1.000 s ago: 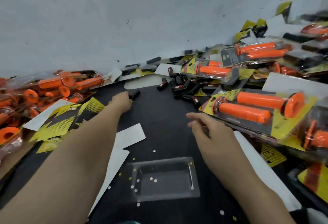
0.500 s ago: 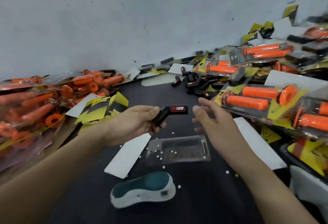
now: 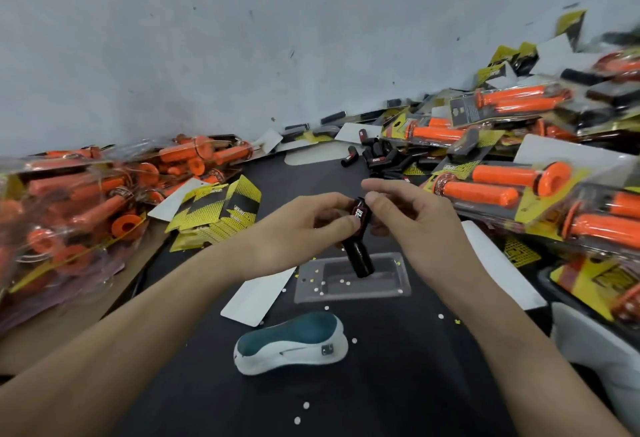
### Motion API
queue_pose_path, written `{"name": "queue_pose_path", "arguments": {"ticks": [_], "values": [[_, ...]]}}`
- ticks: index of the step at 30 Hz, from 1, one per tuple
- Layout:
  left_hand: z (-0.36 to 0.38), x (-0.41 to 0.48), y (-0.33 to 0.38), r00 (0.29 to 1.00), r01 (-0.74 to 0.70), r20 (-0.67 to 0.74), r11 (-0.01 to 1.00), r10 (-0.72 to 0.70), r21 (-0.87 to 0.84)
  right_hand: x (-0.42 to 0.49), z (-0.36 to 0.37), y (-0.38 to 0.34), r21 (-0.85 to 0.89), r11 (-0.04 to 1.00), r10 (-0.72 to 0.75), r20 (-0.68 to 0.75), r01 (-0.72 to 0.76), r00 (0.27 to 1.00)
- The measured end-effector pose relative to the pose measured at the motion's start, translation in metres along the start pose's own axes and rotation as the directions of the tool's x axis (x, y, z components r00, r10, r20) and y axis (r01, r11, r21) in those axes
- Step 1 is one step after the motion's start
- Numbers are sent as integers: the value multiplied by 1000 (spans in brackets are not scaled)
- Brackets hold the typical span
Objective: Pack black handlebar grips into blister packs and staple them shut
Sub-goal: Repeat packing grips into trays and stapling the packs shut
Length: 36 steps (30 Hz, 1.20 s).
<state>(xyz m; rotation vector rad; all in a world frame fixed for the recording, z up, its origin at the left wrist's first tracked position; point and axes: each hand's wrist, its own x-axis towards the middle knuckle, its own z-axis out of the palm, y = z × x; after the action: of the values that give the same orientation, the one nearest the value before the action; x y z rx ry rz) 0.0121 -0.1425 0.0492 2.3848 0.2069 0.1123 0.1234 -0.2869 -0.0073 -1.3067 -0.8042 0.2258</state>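
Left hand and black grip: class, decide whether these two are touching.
Touching. In the head view the left hand curls thumb and fingers round the black grip.

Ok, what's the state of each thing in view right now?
Blister tray, open, holds no grip.
Black grip, held tilted over it, not laid in.
Left hand, curled round that grip.
Right hand, fingers at its top end, hold unclear.
Stapler, lying untouched on the table.
Loose black grips, unpacked heap.
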Motion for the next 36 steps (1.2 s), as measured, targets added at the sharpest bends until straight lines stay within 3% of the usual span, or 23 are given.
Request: {"name": "queue_pose_path", "arguments": {"ticks": [3, 6, 12, 15, 19, 24, 33, 36], "values": [[4, 4, -5, 995, -27, -98, 991, 14, -128, 2, -6, 5, -122, 992, 37, 35, -33, 999], [9, 6, -11, 985, -50, -172, 980, 16, -194, 0, -10, 10, -127, 985, 138, 139, -120, 981], [14, 4, -18, 988, 13, -151, 997, -25, -76, -5, -9, 19, -416, 909, 31, -14, -34, 999], [19, 3, -25, 987, 48, -155, 998, -41, 43, -8, -2, 22, -517, 856, 4, 24, 9, 1000], [27, 0, -42, 986, 91, -158, 970, -56, 227, -11, -8, 26, -541, 837, 102, 3, -84, 995], [33, 0, -58, 988, 111, -138, 941, -70, 320, -11, -13, 33, -668, 708, 283, -29, -230, 959], [29, 8, -63, 999, 10, 33, 943, -22, 332, -12, -10, 43, -628, 683, 444, -48, -372, 895], [11, -1, -68, 997, 31, -81, 927, 0, 373, -12, -13, 43, -600, 694, 468, -44, -398, 883]]}}
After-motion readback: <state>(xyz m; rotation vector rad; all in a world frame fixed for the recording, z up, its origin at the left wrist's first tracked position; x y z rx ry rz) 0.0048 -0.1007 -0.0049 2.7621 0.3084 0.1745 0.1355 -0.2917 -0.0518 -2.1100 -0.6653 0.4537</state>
